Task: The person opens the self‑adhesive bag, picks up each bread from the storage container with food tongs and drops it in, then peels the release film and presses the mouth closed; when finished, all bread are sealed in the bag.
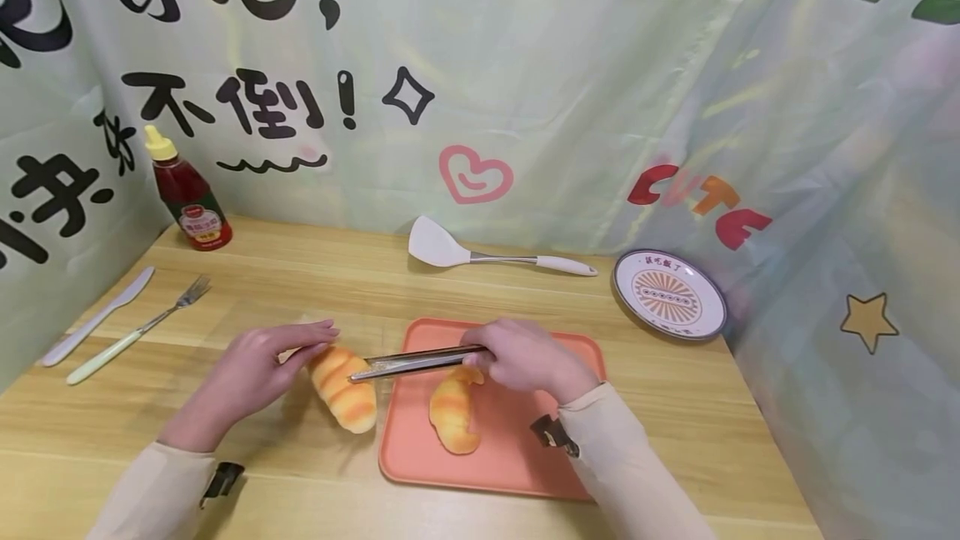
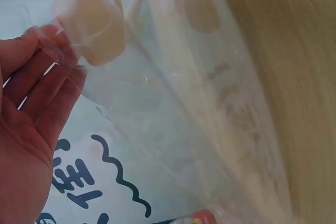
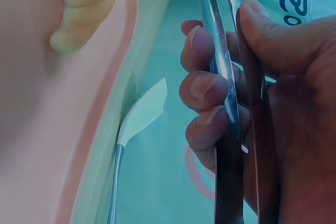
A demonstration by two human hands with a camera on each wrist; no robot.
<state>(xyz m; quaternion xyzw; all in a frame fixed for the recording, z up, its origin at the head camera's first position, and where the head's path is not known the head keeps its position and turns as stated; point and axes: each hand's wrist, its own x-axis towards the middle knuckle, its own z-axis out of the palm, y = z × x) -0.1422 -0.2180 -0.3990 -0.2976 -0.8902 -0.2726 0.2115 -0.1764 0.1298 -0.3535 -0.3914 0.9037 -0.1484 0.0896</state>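
In the head view, an oblong bread roll (image 1: 343,394), pale gold with darker orange bands across its crust and a lighter lower end, tilts just left of a pink tray (image 1: 525,461) on the wooden table (image 1: 300,490). The left hand (image 1: 258,369) is at its upper end; the right hand (image 1: 525,357) holds metal tongs (image 1: 420,363) whose tips reach the roll, though whether they clamp it cannot be told. A curved roll (image 1: 452,419), similarly banded, rests on the tray. In the left wrist view, the left hand's grip is nearly closed, thumb and fingers pinching the edge of a clear bag (image 2: 168,108); blurred tan shapes show through the film. In the right wrist view, the right hand's grip wraps both arms of the tongs, which stand slightly apart; the curved roll's smooth golden end shows near a white spatula (image 3: 144,114).
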